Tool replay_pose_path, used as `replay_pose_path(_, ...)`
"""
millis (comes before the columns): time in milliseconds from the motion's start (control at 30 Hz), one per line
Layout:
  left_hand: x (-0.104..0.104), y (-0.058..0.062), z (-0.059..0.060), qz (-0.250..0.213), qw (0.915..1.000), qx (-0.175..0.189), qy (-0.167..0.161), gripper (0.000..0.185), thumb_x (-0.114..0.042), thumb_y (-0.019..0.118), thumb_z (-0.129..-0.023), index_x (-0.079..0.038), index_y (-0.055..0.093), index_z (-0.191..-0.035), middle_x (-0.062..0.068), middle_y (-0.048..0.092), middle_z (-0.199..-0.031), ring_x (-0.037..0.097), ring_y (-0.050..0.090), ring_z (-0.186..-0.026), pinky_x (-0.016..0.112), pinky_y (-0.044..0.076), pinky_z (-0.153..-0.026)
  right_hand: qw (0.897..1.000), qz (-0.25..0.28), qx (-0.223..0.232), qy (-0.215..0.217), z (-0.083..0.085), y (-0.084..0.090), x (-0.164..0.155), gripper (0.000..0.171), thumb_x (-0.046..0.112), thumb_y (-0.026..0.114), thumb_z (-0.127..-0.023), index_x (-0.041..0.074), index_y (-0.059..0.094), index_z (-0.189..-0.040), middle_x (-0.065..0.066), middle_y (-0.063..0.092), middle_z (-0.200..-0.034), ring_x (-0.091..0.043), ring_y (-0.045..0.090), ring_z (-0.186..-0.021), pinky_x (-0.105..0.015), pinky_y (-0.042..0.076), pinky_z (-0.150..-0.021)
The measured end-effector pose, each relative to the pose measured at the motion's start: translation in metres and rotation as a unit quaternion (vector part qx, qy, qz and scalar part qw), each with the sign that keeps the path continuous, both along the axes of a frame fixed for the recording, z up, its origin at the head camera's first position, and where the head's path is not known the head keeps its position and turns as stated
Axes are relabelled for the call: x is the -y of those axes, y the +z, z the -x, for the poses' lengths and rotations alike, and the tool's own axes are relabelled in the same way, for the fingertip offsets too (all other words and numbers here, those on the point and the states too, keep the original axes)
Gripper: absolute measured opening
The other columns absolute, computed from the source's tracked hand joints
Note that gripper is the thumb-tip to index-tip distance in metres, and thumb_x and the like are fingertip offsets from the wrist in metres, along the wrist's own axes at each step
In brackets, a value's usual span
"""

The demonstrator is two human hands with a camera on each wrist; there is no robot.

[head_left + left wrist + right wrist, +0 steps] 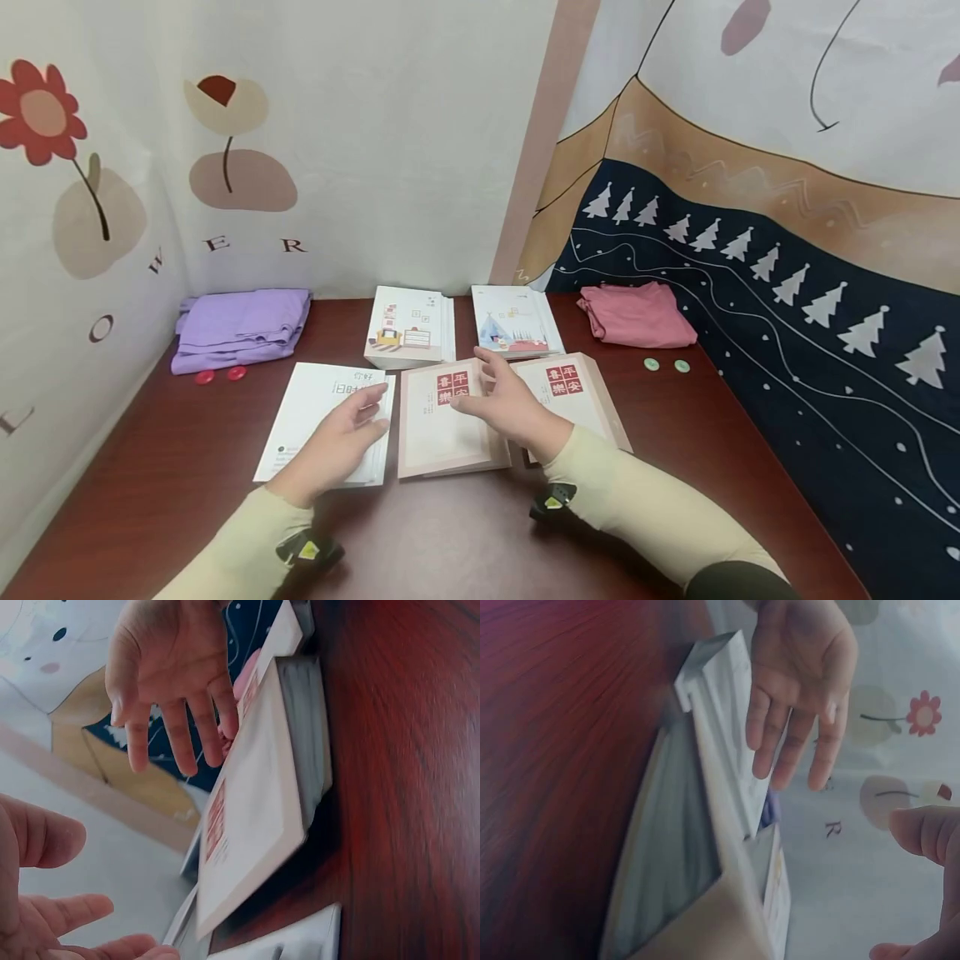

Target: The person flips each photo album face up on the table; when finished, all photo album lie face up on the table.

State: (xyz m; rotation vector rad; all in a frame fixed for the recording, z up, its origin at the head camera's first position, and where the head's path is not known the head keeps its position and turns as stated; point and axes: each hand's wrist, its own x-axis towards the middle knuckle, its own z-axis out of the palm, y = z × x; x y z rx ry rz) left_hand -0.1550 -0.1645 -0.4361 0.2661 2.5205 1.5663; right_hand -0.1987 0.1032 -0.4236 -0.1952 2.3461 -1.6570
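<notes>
Both hands (427, 421) hover open — over the middle book (446, 417).

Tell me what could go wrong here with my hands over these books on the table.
The middle pink book seems to sit tilted, one edge lifted off the table in the left wrist view, so a nudge from the right hand might slide it into the white book. The left hand hovers open over that white book and could knock it askew.
</notes>
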Motion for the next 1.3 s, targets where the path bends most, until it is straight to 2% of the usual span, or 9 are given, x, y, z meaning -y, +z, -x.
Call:
replay_pose_path(133,-0.011,-0.003,0.005,-0.007,0.9992,0.037,-0.009,0.059,-0.011,0.055,-0.106,0.005,0.035,-0.159,0.03,0.035,-0.165,0.051,0.037,-0.15,0.061,0.032,-0.122,1.0,-0.017,0.009,-0.006,-0.001,-0.005,-0.01,0.093,0.023,0.082,-0.09,0.014,0.029,-0.166,-0.026,0.029,-0.169,-0.045,0.032,-0.155,-0.057,0.032,-0.124)
replay_pose_path(300,-0.022,-0.006,0.012,0.002,0.9956,0.092,-0.019,0.066,-0.018,0.055,-0.106,0.003,0.029,-0.163,0.034,0.03,-0.165,0.05,0.029,-0.155,0.063,0.024,-0.126,0.999,-0.037,0.016,0.007,-0.003,-0.011,-0.017,0.095,0.021,0.085,-0.088,0.012,0.031,-0.165,-0.028,0.032,-0.168,-0.043,0.033,-0.155,-0.055,0.032,-0.125)
replay_pose_path(400,-0.026,-0.01,0.018,-0.004,0.9926,0.121,-0.01,0.071,-0.02,0.055,-0.105,-0.001,0.023,-0.166,0.036,0.028,-0.165,0.051,0.026,-0.155,0.064,0.028,-0.124,0.998,-0.053,0.021,0.018,-0.004,-0.015,-0.019,0.093,0.019,0.086,-0.086,0.012,0.035,-0.164,-0.029,0.038,-0.164,-0.043,0.037,-0.153,-0.055,0.037,-0.122)
replay_pose_path(567,-0.031,-0.015,0.028,-0.029,0.9872,0.156,0.016,0.073,-0.019,0.055,-0.105,-0.006,0.02,-0.167,0.037,0.027,-0.165,0.052,0.033,-0.152,0.062,0.041,-0.116,0.996,-0.081,0.018,0.026,-0.004,-0.019,-0.018,0.09,0.017,0.086,-0.086,0.012,0.039,-0.162,-0.028,0.045,-0.16,-0.043,0.042,-0.15,-0.055,0.04,-0.12)
replay_pose_path(800,-0.035,-0.017,0.04,-0.047,0.9798,0.194,0.016,0.072,-0.02,0.05,-0.105,0.0,0.017,-0.165,0.029,0.012,-0.172,0.049,0.025,-0.156,0.061,0.035,-0.121,0.99,-0.134,-0.014,0.032,-0.006,-0.021,-0.013,0.079,0.013,0.084,-0.087,0.008,0.047,-0.157,-0.021,0.049,-0.159,-0.04,0.045,-0.147,-0.056,0.037,-0.121)
replay_pose_path(900,-0.037,-0.017,0.044,-0.059,0.9773,0.203,0.017,0.071,-0.017,0.05,-0.105,-0.001,0.016,-0.165,0.028,0.007,-0.173,0.048,0.017,-0.159,0.063,0.029,-0.123,0.987,-0.151,-0.026,0.039,-0.007,-0.022,-0.011,0.074,0.011,0.081,-0.088,0.005,0.051,-0.155,-0.021,0.052,-0.157,-0.039,0.048,-0.146,-0.055,0.038,-0.121)
replay_pose_path(1067,-0.04,-0.017,0.045,-0.061,0.9782,0.198,0.011,0.074,-0.009,0.053,-0.101,0.0,0.017,-0.165,0.029,0.002,-0.173,0.049,0.004,-0.16,0.066,0.018,-0.125,0.985,-0.165,-0.036,0.044,-0.007,-0.023,-0.01,0.072,0.007,0.079,-0.087,0.004,0.051,-0.154,-0.02,0.054,-0.155,-0.036,0.049,-0.144,-0.054,0.039,-0.121)
replay_pose_path(1300,-0.041,-0.013,0.043,-0.058,0.9782,0.199,0.011,0.075,-0.003,0.051,-0.099,0.001,0.016,-0.165,0.028,0.001,-0.173,0.05,0.0,-0.16,0.066,0.014,-0.125,0.984,-0.171,-0.036,0.045,-0.007,-0.024,-0.011,0.073,0.006,0.078,-0.087,0.005,0.051,-0.155,-0.019,0.054,-0.156,-0.034,0.05,-0.144,-0.053,0.04,-0.12)
